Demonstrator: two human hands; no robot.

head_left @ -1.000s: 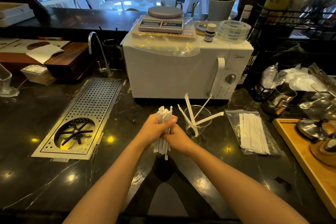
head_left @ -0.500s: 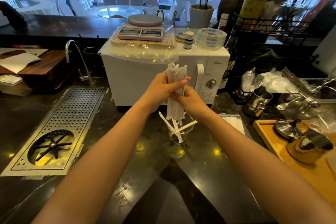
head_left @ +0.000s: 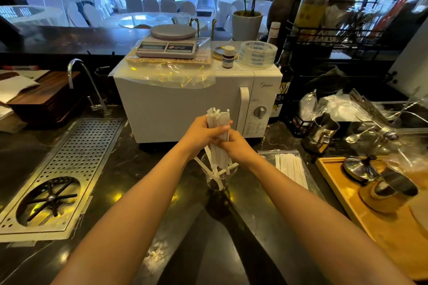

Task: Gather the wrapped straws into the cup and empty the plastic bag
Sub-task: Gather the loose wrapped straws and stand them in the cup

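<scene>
**Straw bundle over cup, dark counter**

Since half a second ago: bundle of wrapped straws (head_left: 218, 136) lowered, bottom ends now at the rim of the clear cup (head_left: 216, 178). Left hand (head_left: 203, 133) and right hand (head_left: 236, 146) both clasped round the bundle. Cup already holds several splayed straws. Plastic bag (head_left: 289, 166), straws still inside, lies just right. White microwave (head_left: 185, 104) directly behind; wooden tray (head_left: 393, 227) far right.

A kitchen scale (head_left: 169, 40) sits atop the white microwave (head_left: 185, 109), a perforated drain tray (head_left: 60, 178) well left.
</scene>
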